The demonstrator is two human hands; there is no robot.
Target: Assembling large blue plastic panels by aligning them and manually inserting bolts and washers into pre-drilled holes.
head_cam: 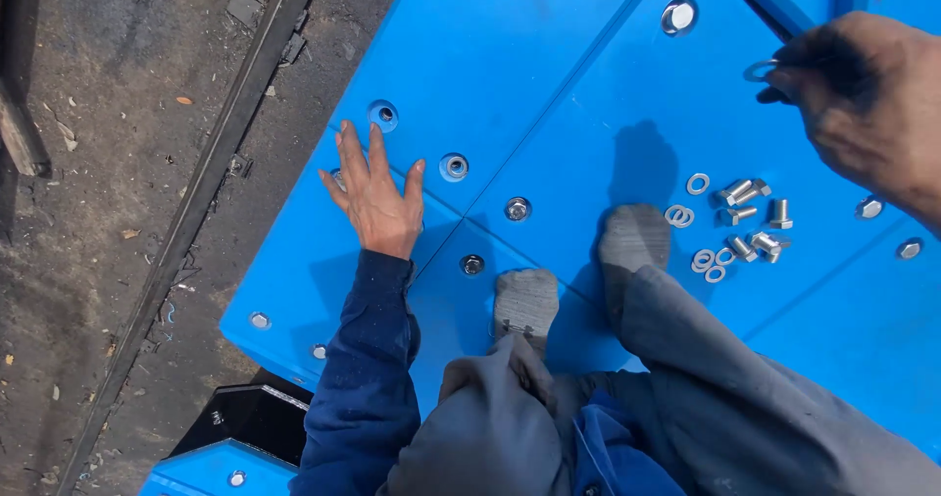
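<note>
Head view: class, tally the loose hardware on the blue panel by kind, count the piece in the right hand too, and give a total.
Loose washers: about 6, some overlapping
Loose bolts: about 6
Held washer, pinched by right hand: 1
Total: about 13

- Left hand [377,197]: bare, no glove; the wrist meets a dark navy sleeve [363,359] of creased fabric, running toward the lower centre of the frame.
- Right hand [863,94]: bare, at the upper right edge of the frame, smudged with dark grime (sleeve out of view).
- Trousers [706,398]: grey, loose and heavily folded, filling the lower centre and lower right.
- Socks [526,300]: grey knit with a speckled weave (no shoes visible).
- Jacket hem [598,447]: blue cloth between the trouser legs.
</note>
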